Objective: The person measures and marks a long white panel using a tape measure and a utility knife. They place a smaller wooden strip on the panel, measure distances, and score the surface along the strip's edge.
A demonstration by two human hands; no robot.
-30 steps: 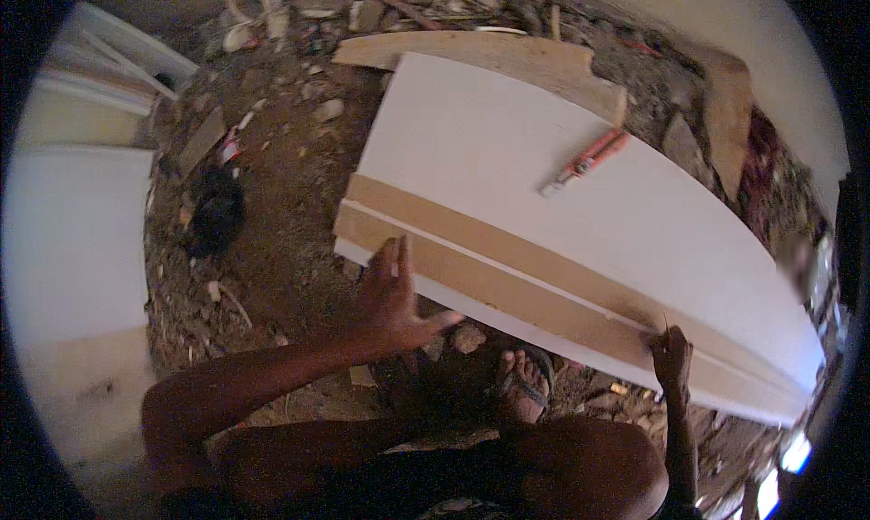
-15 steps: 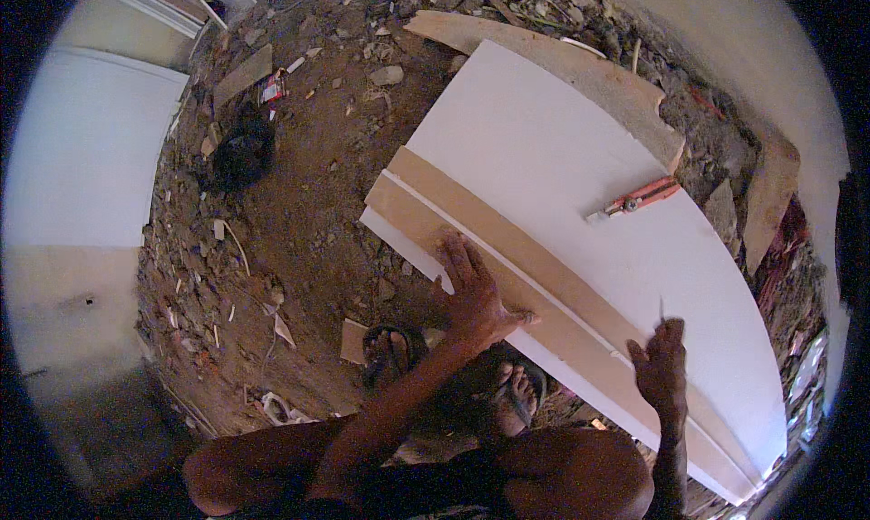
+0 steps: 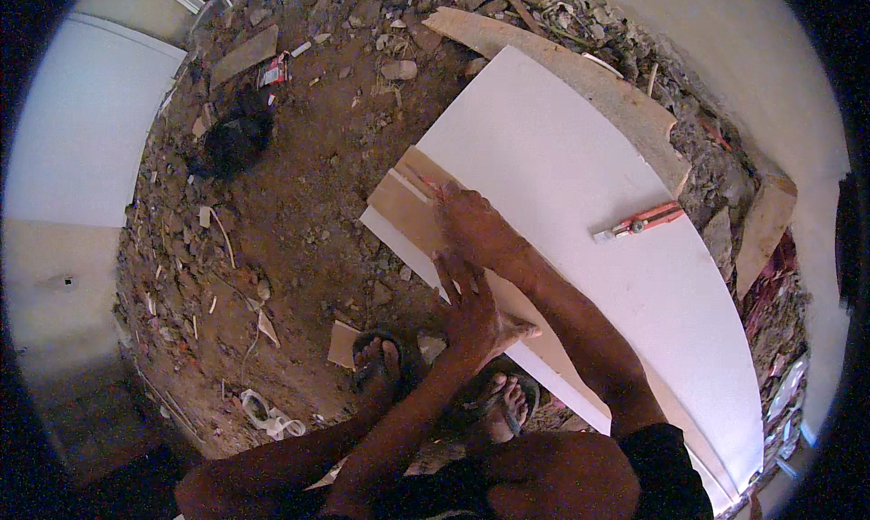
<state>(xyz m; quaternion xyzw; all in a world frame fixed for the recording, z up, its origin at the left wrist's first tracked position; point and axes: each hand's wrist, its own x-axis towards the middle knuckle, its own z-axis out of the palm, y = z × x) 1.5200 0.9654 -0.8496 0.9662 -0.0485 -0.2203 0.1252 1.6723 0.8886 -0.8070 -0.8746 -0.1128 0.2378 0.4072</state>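
Observation:
A large white board (image 3: 580, 176) lies across the right half, with a brown strip (image 3: 391, 199) along its near edge. A narrow pale strip (image 3: 410, 183) runs lengthwise over the brown. My left hand (image 3: 471, 316) presses on the near part with its fingers spread and thumb stretched out. Just beyond it, my right hand (image 3: 480, 230) is closed near the strips' far left end, reaching across the board. A thin reddish, pencil-like tool (image 3: 428, 183) sticks out from its fingers, partly hidden. An orange-red utility knife (image 3: 639, 221) lies on the white surface, right of both hands.
Dirt floor (image 3: 317, 203) with rubble and scraps spreads to the left. A rough-edged board piece (image 3: 553, 62) lies beyond the white board. A black bundle (image 3: 234, 144) sits at left. My sandalled feet (image 3: 503, 407) are close to the near edge. Walls (image 3: 725, 58) stand at both sides.
My right hand has moved far left and away along the strips, from the board's right part to near their far left end. The left hand remains pressed in about the same place.

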